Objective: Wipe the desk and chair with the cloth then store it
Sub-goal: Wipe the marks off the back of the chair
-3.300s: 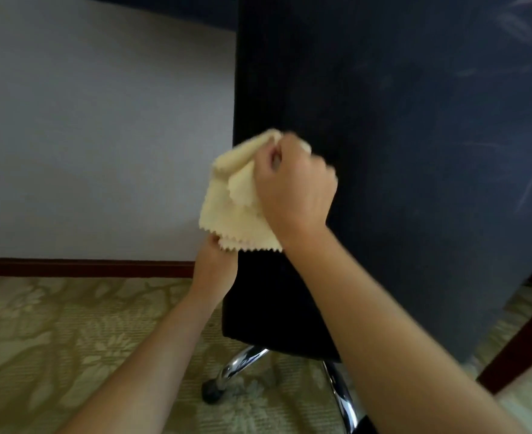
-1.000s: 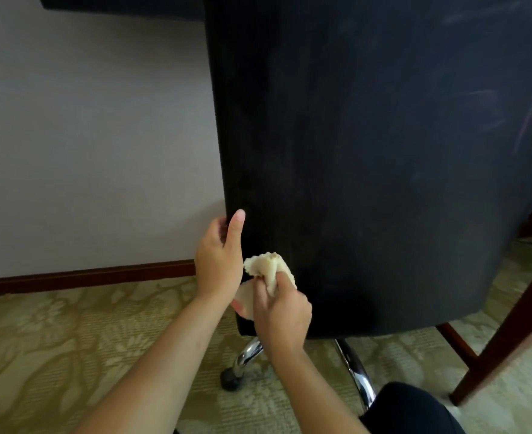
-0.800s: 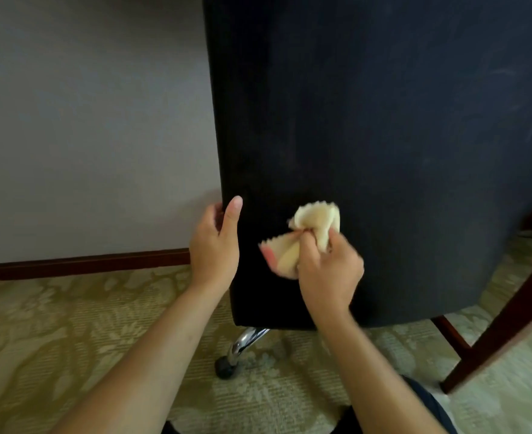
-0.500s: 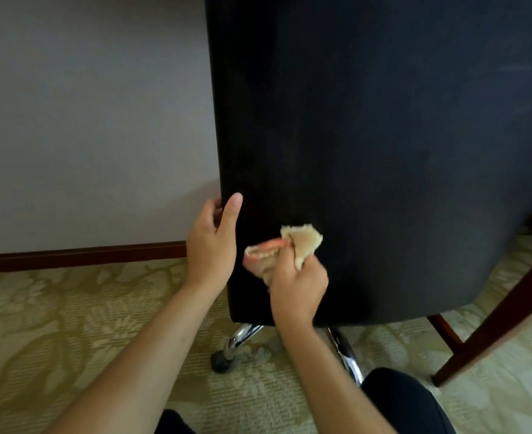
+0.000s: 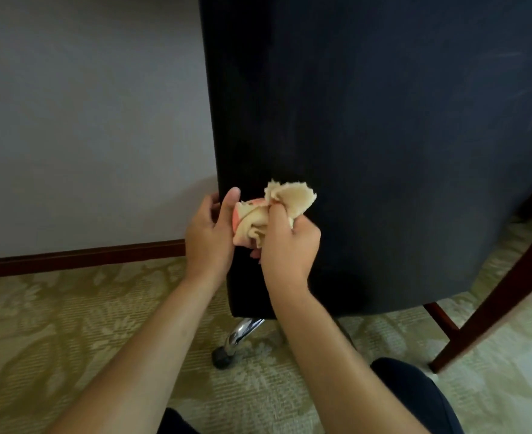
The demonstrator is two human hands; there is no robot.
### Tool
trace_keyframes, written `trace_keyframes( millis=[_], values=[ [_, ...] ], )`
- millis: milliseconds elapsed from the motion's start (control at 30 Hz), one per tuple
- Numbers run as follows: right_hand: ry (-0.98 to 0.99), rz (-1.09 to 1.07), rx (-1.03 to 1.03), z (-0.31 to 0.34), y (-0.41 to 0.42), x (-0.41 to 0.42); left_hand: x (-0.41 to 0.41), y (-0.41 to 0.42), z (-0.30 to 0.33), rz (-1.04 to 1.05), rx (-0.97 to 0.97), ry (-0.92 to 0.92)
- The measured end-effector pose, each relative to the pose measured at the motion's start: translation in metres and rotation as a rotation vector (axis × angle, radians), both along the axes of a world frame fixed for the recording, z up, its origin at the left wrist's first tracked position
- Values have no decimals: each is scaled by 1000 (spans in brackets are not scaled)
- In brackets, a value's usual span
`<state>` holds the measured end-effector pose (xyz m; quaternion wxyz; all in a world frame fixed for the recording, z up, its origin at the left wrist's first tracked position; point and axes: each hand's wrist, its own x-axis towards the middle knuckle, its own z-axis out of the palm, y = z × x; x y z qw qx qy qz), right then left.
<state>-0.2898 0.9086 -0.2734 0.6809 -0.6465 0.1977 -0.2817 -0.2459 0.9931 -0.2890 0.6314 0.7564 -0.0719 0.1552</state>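
Both hands lower now: right bunching cloth, left gripping chair edge.

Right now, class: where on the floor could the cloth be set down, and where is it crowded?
Bare carpet lies left of the chair castor, up to the baseboard. Another patch lies right of the wooden leg. Under the chair back it is crowded: chrome base, castor, both forearms.

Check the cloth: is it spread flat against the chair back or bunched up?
Bunched up. The cloth is crumpled in the right hand, its frayed corners sticking out above the fingers, against the chair back. The left hand grips the chair's edge.
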Motion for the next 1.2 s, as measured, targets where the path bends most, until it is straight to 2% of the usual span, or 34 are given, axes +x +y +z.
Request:
trace_keyframes(
  millis=[167, 267, 333, 500, 567, 700, 833, 967, 1100, 1200],
  values=[
    [241, -76, 136, -78, 2, -17, -3, 3, 4, 26, 96, -7],
    [348, -97, 185, -100, 1, -18, -3, 4, 5, 23, 109, -11],
    [345, -115, 179, -85, 5, -12, -2, 3, 6, 28, 103, -22],
    [86, 36, 28, -11, 11, 0, 1, 3, 2, 22, 43, -3],
    [49, 79, 39, -1, 7, 2, 3, 1, 0, 40, 33, -16],
    [77, 130, 162, -30, -8, -8, 1, -6, -3, 150, 43, -58],
    [210, -6, 152, -88, -41, -29, -3, -8, -2, 139, 42, -66],
    [283, -120, 54, -103, -45, -34, -5, -10, -3, 162, 53, -86],
    [151, 26, -197, -68, -35, -26, -5, -13, -2, 185, 38, -86],
    [128, -19, -386, -48, -63, -29, -4, -12, -3, 170, 31, -80]
  ],
)
